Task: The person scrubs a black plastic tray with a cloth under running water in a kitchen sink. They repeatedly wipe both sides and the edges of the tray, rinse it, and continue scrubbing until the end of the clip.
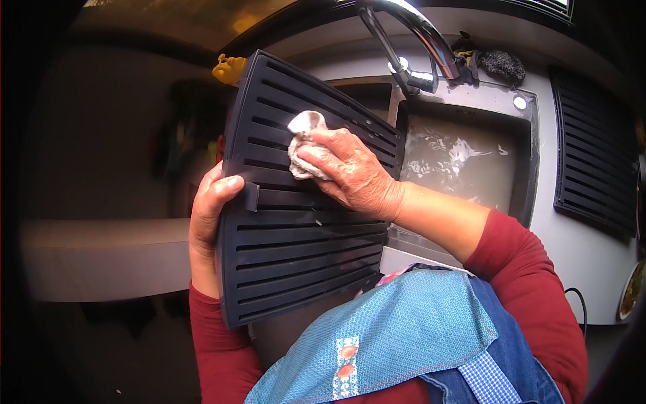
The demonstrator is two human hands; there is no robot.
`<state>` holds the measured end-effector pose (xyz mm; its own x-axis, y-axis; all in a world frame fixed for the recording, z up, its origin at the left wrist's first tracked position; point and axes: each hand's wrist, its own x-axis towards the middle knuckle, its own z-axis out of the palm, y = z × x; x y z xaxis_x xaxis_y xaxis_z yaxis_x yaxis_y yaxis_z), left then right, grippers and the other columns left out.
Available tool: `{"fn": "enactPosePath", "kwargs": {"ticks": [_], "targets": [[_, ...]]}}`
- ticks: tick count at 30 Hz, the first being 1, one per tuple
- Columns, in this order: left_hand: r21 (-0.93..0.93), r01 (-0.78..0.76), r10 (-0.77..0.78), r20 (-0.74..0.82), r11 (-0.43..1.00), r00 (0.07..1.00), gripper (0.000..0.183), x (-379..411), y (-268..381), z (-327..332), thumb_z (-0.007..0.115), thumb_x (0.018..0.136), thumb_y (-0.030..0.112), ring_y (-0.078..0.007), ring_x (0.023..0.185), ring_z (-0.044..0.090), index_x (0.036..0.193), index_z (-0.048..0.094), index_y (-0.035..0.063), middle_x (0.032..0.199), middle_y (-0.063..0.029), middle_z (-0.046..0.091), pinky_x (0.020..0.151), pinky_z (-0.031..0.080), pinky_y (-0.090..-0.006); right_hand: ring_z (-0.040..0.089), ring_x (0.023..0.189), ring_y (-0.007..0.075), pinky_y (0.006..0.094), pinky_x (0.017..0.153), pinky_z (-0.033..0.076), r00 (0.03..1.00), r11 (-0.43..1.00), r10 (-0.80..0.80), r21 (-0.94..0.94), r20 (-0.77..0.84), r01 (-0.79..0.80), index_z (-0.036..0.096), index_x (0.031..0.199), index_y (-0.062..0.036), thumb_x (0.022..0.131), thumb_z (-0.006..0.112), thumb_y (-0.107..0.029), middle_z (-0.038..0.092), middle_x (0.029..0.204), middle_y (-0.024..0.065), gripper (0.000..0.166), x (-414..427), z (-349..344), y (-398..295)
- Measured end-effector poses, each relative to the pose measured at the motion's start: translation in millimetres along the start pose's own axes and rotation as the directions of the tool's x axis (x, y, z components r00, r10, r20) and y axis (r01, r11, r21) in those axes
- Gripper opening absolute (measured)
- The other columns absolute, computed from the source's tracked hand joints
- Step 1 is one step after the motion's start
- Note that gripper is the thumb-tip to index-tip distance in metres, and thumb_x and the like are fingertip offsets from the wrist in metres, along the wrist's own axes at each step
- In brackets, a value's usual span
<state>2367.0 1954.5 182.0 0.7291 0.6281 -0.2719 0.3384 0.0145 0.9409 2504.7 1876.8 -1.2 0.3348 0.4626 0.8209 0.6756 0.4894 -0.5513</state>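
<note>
A dark slatted plastic panel (313, 219) stands tilted before me, between my body and the sink. My left hand (212, 202) grips its left edge, the thumb over the front face beside a small raised tab (252, 197). Bunched in my right hand (353, 169) is a whitish cloth (305, 151), pressed against the slats in the panel's upper middle. A few pale flecks and wet spots show on the slats. The fingers of my left hand behind the panel are hidden.
Cloudy water fills the sink basin (454, 161) at right, under a chrome faucet (419, 35). A steel-wool scrubber (502, 65) rests behind it. Another slatted panel (595, 151) lies on the white counter (550, 252). A yellow bottle (229, 69) stands past the held panel's top corner.
</note>
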Motion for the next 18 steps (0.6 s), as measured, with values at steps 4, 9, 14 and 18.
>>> {"fn": "enactPosePath", "kwargs": {"ticks": [4,9,14,18], "targets": [[-0.029,-0.001,0.001,0.021,1.0,1.0,0.055,1.9,0.0,-9.2,0.064,0.078,0.028,-0.0177,0.093,0.062,0.122,0.054,-0.0041,0.109,-0.0132,0.064,0.086,0.05,-0.0288,0.054,0.106,0.0343,0.0426,0.092,0.047,0.998,0.997,0.047,-0.056,0.046,-0.044,0.058,0.109,-0.0114,0.071,0.073,-0.011,0.052,0.118,0.0126,0.041,2.5,3.6,6.1],[-0.091,0.011,-0.004,0.074,0.996,0.997,0.049,7.3,-2.3,-20.0,0.062,0.084,0.022,-0.0156,0.095,0.063,0.124,0.054,-0.0043,0.109,-0.0107,0.064,0.086,0.05,-0.0265,0.053,0.11,0.0362,0.0425,0.091,0.048,1.0,0.998,-0.002,0.057,-0.027,0.004,0.062,0.11,-0.0099,0.075,0.071,-0.004,0.05,0.121,0.0149,0.036,64.4,-4.5,-25.0],[-0.089,0.015,-0.007,0.092,0.996,0.996,0.05,14.9,-3.7,-30.9,0.063,0.083,0.023,-0.0156,0.095,0.063,0.124,0.054,-0.0058,0.11,-0.0123,0.064,0.087,0.049,-0.0266,0.051,0.113,0.0383,0.0428,0.096,0.045,0.995,0.993,0.1,0.062,0.013,-0.101,0.058,0.122,-0.0109,0.075,0.072,-0.002,0.045,0.126,0.0178,0.049,51.4,14.9,-30.2],[-0.064,0.073,-0.065,0.118,0.995,0.991,0.05,24.8,-6.1,-28.6,0.063,0.083,0.025,-0.016,0.092,0.063,0.121,0.055,-0.0061,0.108,-0.0131,0.064,0.085,0.05,-0.0271,0.051,0.111,0.0359,0.0429,0.093,0.047,0.97,0.968,0.241,0.072,-0.02,-0.239,0.057,0.114,-0.012,0.078,0.069,-0.01,0.049,0.118,0.0143,0.038,33.7,16.0,-15.7]]}}
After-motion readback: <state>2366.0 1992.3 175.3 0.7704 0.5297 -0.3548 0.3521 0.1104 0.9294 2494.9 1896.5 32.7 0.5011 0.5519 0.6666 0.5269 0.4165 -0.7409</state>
